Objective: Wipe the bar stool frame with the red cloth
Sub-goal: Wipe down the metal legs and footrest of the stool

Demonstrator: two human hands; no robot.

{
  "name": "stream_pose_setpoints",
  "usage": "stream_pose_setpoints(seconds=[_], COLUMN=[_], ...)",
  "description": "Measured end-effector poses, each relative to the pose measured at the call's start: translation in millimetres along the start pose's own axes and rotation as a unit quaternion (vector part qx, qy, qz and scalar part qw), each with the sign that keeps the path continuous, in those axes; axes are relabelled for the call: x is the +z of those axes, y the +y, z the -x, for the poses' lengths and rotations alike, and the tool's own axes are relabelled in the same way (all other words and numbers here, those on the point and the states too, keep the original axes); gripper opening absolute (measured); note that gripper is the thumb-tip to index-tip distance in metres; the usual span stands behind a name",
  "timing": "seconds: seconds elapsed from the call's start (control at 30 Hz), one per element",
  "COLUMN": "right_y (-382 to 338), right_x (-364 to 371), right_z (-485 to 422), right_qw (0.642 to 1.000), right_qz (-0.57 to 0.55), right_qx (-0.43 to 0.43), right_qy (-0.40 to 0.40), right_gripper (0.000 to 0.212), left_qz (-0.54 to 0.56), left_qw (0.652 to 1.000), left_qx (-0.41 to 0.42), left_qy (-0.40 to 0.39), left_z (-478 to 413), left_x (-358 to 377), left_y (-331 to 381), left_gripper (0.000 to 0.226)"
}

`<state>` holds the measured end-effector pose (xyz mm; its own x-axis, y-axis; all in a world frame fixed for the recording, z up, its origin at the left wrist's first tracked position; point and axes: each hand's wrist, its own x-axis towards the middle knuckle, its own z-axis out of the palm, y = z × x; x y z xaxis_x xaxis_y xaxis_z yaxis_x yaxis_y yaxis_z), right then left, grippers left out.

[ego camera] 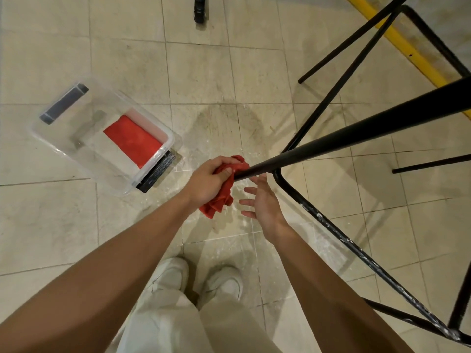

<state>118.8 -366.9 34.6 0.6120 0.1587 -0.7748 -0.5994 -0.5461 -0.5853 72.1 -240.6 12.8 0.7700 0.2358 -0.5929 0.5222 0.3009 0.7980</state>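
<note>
beige tiled floor (254, 72), a clear bin (76, 138) at left. left hand (207, 183) grips the red cloth (224, 197), bunched around the lower end of a black stool leg (356, 133). right hand (263, 202) hovers just beside, fingers spread, holding nothing.

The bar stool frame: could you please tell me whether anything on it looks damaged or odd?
Yes. The lower rail of the bar stool frame carries white flecks and scuffs along its black finish, like chipped paint or dried residue. The floor tiles below show whitish smears too.
</note>
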Motion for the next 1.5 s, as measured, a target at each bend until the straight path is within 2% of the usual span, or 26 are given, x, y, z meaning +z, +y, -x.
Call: stream_pose_setpoints(seconds=[0.07,0.23,0.4,0.47,0.6,0.8,1.0,1.2,1.3,1.4,1.5], right_y=[2,9,15,16,21,24,27,43,47,43,34], right_x=[3,8,9,12,23,34,33,36,36,36,34], right_z=[-5,-16,-25,-30,-37,-45,-55,-56,-56,-56,-53], right_qw=[1.000,1.000,1.000,1.000,1.000,0.999,0.999,1.000,1.000,0.999,0.999], right_qz=[0.004,0.010,-0.002,0.003,0.018,0.004,0.007,0.023,0.027,0.023,0.013], right_qx=[-0.009,-0.016,0.003,0.005,0.018,0.051,0.044,0.019,0.007,0.021,0.030], right_qy=[-0.003,-0.004,0.007,0.008,-0.002,-0.007,0.009,-0.011,-0.009,-0.007,0.009], right_gripper=[0.045,0.047,0.045,0.046,0.047,0.046,0.049,0.048,0.046,0.046,0.046], left_qz=[-0.034,-0.084,-0.029,-0.011,-0.050,-0.094,-0.073,-0.130,-0.125,-0.103,-0.027], left_qw=[0.999,0.992,0.997,0.996,0.989,0.984,0.993,0.978,0.976,0.982,0.990], left_qx=[-0.007,-0.088,-0.061,-0.076,-0.128,-0.145,-0.094,-0.165,-0.179,-0.156,-0.110], left_qy=[0.004,0.032,0.032,0.041,0.056,0.051,0.015,0.001,-0.007,0.019,0.088], left_z=[-7,-29,-29,-31,-51,-55,-51,-71,-72,-64,-40], left_x=[3,-4,-6,-9,-14,-20,-26,-23,-24,-20,-6], left_y=[-9,-35,-44,-50,-69,-74,-61,-69,-66,-61,-60], left_gripper=[0.022,0.027,0.025,0.023,0.023,0.025,0.027,0.036,0.035,0.030,0.024])
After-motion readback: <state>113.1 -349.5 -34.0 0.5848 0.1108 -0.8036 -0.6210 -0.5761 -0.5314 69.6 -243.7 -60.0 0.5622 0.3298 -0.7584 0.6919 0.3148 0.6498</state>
